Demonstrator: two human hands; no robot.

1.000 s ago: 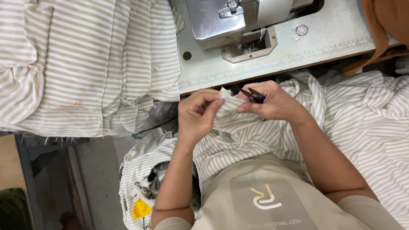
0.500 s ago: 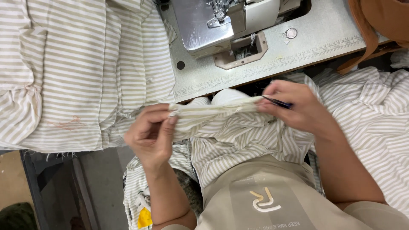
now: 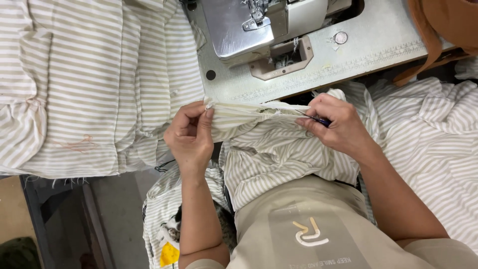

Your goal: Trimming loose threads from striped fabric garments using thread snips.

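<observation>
A beige-and-white striped garment piece [image 3: 279, 144] lies across my lap, its seamed edge stretched taut between both hands. My left hand [image 3: 191, 137] pinches the left end of that edge near the sewing table's front. My right hand [image 3: 338, 127] grips the right end and also holds a small dark thread snip [image 3: 318, 119] against the fabric. The sewing machine [image 3: 259, 25] sits on the grey table [image 3: 368, 45] just beyond my hands.
A stack of matching striped fabric [image 3: 84, 84] covers the table's left side. More striped cloth [image 3: 438, 134] is heaped at the right. An orange-brown strap [image 3: 428, 45] hangs at top right. A printed bag [image 3: 167, 234] lies below my left arm.
My left hand slid leftward along the seam, pulling the edge out straight, then moved slightly back right. The right hand stayed at the other end with the snip.
</observation>
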